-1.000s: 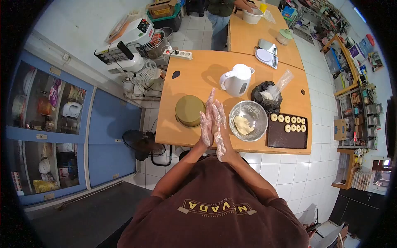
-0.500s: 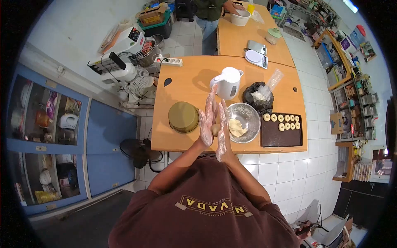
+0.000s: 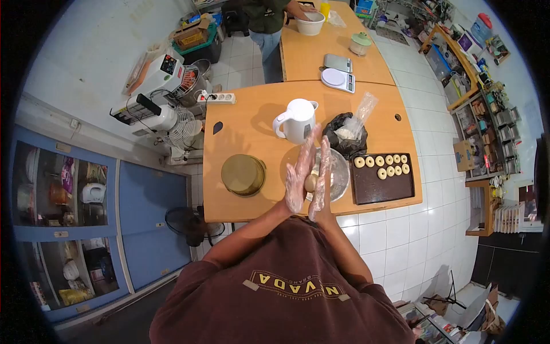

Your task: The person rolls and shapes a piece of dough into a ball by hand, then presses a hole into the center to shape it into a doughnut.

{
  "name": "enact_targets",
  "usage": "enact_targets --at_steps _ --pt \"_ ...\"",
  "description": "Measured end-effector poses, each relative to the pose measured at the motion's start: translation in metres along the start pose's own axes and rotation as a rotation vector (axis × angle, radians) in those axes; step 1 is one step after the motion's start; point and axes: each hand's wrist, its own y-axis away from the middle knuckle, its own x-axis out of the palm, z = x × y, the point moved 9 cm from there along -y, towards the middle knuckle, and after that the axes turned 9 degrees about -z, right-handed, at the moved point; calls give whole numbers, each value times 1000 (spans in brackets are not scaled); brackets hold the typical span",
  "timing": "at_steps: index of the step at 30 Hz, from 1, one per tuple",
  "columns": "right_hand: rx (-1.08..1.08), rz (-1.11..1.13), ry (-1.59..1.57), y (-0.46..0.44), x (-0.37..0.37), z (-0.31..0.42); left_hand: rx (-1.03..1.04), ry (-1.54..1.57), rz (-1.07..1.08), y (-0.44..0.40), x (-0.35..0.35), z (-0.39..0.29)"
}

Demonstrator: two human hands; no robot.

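Note:
My left hand (image 3: 300, 176) and my right hand (image 3: 322, 181), both in clear plastic gloves, face each other palm to palm with fingers stretched out. A small ball of dough (image 3: 311, 183) is pressed between the two palms. Just behind and beneath my hands stands a metal bowl (image 3: 342, 176), partly hidden by them. A dark tray (image 3: 382, 189) with several ring-shaped dough pieces (image 3: 382, 173) lies to the right of the bowl. An upturned olive-coloured container (image 3: 243, 174) sits to the left of my hands.
A white kettle (image 3: 299, 121) and a black plastic bag (image 3: 347, 135) stand beyond my hands on the wooden table (image 3: 240, 126). Farther back are a scale (image 3: 337, 79), a power strip (image 3: 217, 98) and a person (image 3: 266, 34) with a hand in a white bowl (image 3: 311, 24).
My hands have moved right, now in front of the metal bowl, and the dough ball shows between the palms. The whole view has shifted.

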Motion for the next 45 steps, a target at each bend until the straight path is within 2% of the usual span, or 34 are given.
enact_targets --at_steps 4,5,6,9,13,15,17,18,22,24,25,27,29,33,38,41,45 --pt "-170 82 8 -3 -9 12 -101 84 -134 -13 -2 34" --pt "-127 102 24 -4 -15 9 -133 85 -152 -12 -1 45" --pt "-85 121 42 -5 -20 9 -175 211 -147 -6 8 61" --pt "-127 77 108 -24 -55 5 -211 181 -141 18 41 74" --pt "-56 63 36 -32 -97 -8 8 -62 -71 9 90 52" --pt "-10 105 8 -27 -111 -12 66 30 -114 -7 105 43" --pt "6 168 -25 -20 -121 -10 58 202 -198 -18 113 43" --pt "-14 185 -29 -18 -127 -8 40 180 -241 -22 115 46" --pt "-84 189 -6 -25 -154 11 -44 240 -225 -14 141 86" --pt "-167 143 1 -39 -170 28 -81 145 -176 -3 158 93" --pt "-62 129 -96 -43 -174 28 -99 99 -151 0 167 95" --pt "142 71 -300 -49 -181 32 21 19 -116 0 179 78" --pt "153 86 -309 -52 -191 22 95 -17 -93 -6 189 63" --pt "27 168 -232 -41 -183 5 119 95 -189 -29 177 50" --pt "-19 250 -151 -39 -172 6 53 74 -224 -35 158 71" --pt "85 153 -278 -53 -173 5 -31 7 -212 -23 159 97" --pt "129 8 -302 -71 -174 22 -51 39 -162 -19 175 88"
